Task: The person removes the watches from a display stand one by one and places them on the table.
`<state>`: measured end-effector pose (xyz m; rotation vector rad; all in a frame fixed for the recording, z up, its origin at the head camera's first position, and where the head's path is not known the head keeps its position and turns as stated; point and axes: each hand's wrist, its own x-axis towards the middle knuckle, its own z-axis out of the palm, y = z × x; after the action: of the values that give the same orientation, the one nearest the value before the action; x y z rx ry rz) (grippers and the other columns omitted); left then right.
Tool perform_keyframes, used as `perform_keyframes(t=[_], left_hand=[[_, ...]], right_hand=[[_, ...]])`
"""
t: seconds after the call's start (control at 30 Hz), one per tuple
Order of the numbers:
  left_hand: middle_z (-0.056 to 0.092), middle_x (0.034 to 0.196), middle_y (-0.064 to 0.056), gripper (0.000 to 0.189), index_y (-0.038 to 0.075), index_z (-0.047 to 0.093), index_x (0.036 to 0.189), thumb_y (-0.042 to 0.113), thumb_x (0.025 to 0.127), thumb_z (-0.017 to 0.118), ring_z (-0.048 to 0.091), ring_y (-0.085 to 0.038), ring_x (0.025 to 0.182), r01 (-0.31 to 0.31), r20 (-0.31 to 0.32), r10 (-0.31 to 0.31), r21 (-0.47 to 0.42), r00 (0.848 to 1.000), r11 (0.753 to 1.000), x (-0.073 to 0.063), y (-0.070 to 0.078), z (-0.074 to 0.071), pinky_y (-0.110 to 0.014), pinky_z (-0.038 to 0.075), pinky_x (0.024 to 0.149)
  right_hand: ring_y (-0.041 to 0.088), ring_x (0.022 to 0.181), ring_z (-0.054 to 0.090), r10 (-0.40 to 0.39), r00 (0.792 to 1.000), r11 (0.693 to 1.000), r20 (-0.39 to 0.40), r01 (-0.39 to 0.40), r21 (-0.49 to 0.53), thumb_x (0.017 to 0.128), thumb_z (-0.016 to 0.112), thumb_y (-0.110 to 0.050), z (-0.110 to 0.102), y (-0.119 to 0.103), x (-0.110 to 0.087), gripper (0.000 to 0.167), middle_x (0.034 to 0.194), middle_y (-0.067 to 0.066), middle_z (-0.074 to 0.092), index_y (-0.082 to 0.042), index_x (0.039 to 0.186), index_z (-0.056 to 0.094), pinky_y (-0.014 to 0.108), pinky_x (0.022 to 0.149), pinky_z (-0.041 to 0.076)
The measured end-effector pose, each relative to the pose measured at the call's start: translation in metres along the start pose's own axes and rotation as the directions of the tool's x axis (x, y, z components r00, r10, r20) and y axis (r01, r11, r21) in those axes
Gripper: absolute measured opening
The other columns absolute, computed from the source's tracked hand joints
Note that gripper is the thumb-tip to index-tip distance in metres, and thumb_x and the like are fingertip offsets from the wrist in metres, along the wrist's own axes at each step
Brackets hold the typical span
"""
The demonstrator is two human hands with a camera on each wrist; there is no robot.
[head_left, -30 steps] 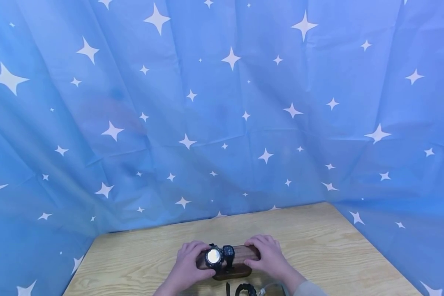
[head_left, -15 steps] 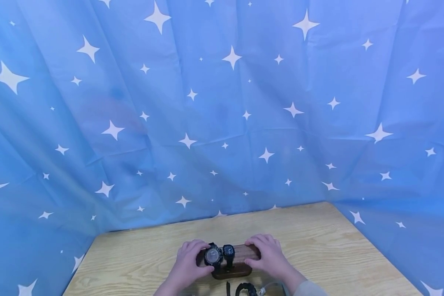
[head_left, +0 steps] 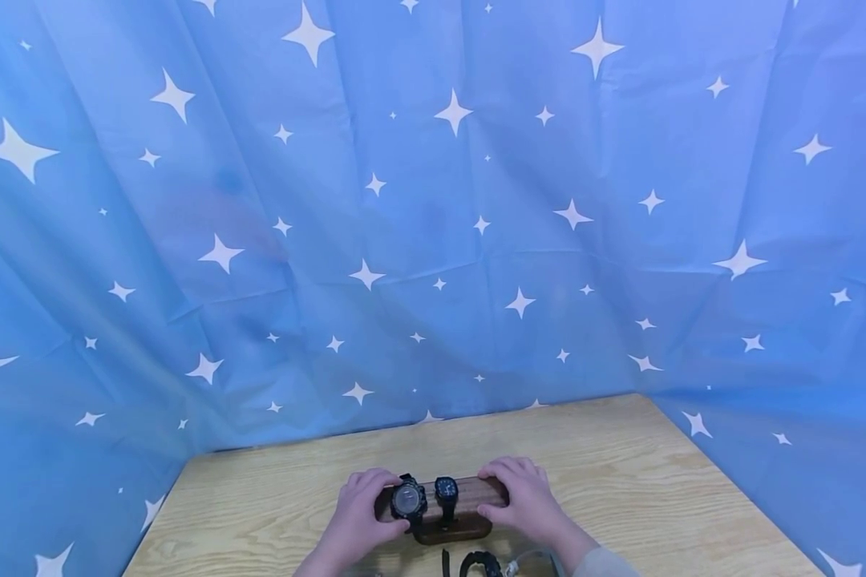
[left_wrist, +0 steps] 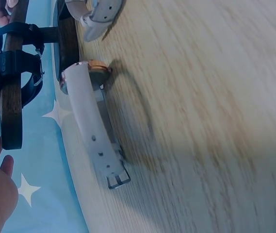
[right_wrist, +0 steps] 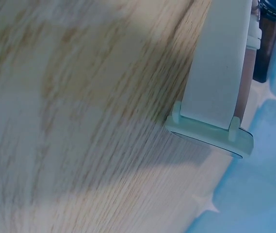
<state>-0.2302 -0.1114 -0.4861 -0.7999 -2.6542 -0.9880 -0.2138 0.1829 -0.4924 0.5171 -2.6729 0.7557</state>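
Nearest the wearer, just short of the wooden watch stand, a black watch lying flat at the near table edge, beside a pale strap. On the stand's left end, left hand with fingers curled round a large black watch, thumb at its near side, wrist angled in from below. On the stand's right end, right hand laid palm-down, fingers bent over the top bar, clamped on the wood. Between the hands, a smaller black watch strapped upright round the bar. Beyond the stand, bare wooden table running to the far edge, wide room left and right. Behind that, blue starred cloth as backdrop.
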Motion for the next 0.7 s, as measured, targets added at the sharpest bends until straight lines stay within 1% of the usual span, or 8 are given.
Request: perform_keyframes(t=[0.27,0.47,0.7], left_hand=[[0.058,0.115,0.003,0.048,0.020,0.061,0.111,0.034,0.069,0.081,0.045,-0.021,0.100,0.003,-0.010,-0.003,0.008,1.000,1.000,-0.003,-0.004,-0.003,-0.048,0.035,0.082],[0.059,0.113,0.004,0.049,0.020,0.061,0.110,0.033,0.067,0.082,0.046,-0.022,0.099,-0.012,-0.037,0.013,0.033,0.999,0.999,-0.006,-0.009,-0.004,-0.047,0.037,0.081],[0.059,0.112,0.006,0.049,0.020,0.062,0.108,0.031,0.066,0.083,0.046,-0.022,0.100,0.001,-0.067,-0.001,0.009,0.998,1.000,-0.010,-0.013,-0.006,-0.047,0.037,0.081]], right_hand=[[0.022,0.104,0.045,0.005,1.000,1.000,0.021,-0.006,0.010,0.074,0.075,-0.043,0.000,0.000,0.000,0.041,0.113,-0.009,0.057,-0.023,0.108,0.063,0.051,0.085,0.032],[0.022,0.104,0.045,0.008,1.000,1.000,0.023,-0.008,0.010,0.074,0.075,-0.043,-0.001,-0.001,0.001,0.041,0.113,-0.009,0.057,-0.023,0.108,0.063,0.050,0.084,0.032],[0.022,0.104,0.045,0.000,1.000,1.000,0.008,0.000,0.004,0.074,0.077,-0.039,-0.001,-0.002,0.000,0.041,0.112,-0.008,0.057,-0.021,0.107,0.063,0.051,0.084,0.032]])
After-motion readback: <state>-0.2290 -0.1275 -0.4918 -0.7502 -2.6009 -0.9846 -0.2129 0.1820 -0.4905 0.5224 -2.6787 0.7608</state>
